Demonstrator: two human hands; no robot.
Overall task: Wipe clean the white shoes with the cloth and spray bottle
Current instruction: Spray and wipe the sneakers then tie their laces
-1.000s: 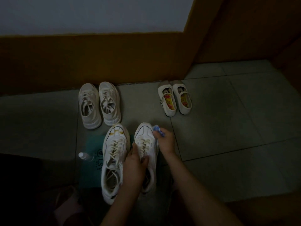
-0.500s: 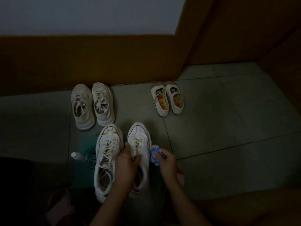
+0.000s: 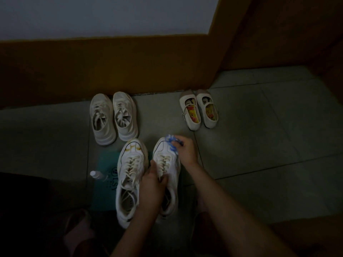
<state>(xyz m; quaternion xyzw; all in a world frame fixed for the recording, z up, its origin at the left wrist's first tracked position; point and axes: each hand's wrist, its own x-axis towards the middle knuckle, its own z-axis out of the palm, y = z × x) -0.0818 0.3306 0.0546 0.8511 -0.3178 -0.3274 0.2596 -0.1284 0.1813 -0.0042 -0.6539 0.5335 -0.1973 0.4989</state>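
Observation:
Two white lace-up sneakers stand side by side on the floor in front of me. My left hand (image 3: pixel 153 184) grips the right sneaker (image 3: pixel 165 158) over its laces and tongue. A small blue-and-white cloth (image 3: pixel 171 143) is bunched in my right hand (image 3: pixel 185 151) and pressed on that sneaker's toe. The left sneaker (image 3: pixel 130 175), with yellow marks at its toe, rests untouched on a teal mat (image 3: pixel 104 186). A clear spray bottle (image 3: pixel 96 175) lies at the mat's left edge.
A second pair of white sneakers (image 3: pixel 113 117) sits against the brown skirting. A small pair of white strap shoes (image 3: pixel 199 108) with patterned insoles sits at the wall corner. Grey floor tiles (image 3: pixel 259 145) spread to the right. The scene is dim.
My right hand with the cloth has slid from the sneaker's right side forward to its toe. My left hand keeps its hold on the laces.

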